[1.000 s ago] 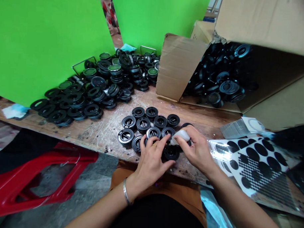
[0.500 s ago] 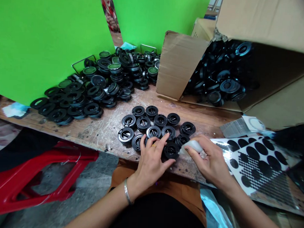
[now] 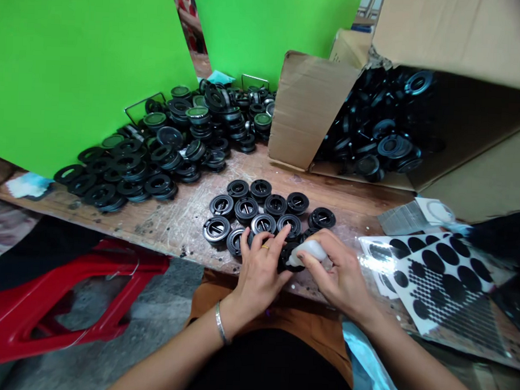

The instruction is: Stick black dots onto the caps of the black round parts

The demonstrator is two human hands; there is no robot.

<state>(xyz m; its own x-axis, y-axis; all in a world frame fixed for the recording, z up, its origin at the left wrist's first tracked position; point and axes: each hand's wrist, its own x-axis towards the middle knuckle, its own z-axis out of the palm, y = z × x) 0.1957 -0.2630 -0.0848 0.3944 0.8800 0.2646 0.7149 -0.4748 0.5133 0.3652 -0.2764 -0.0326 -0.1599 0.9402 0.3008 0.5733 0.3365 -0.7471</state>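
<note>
My right hand (image 3: 340, 272) is wrapped round a small whitish squeeze bottle (image 3: 310, 251), tilted with its tip pointing down and left. That tip is over a round black plastic part (image 3: 286, 254) at the near edge of the group; whether it touches cannot be made out. My left hand (image 3: 259, 272) lies with fingers spread across the nearest parts, its thumb beside the part under the bottle. Several similar round black parts (image 3: 246, 209), each with a slotted centre, stand close together on the wooden table (image 3: 178, 220). The fingers and bottle partly hide the nearest ones.
Black rings and discs (image 3: 128, 162) are heaped at the back left, before green panels (image 3: 85, 69). An open cardboard box (image 3: 312, 106) full of black parts lies at the back right. Sheets with black circles (image 3: 432, 261) lie to the right. A red plastic stool (image 3: 111, 309) stands at lower left.
My right hand has moved left with the squeeze bottle, bringing its tip from beside the nearest part to over it. My left hand stays nearly in place, its thumb drawn in slightly.
</note>
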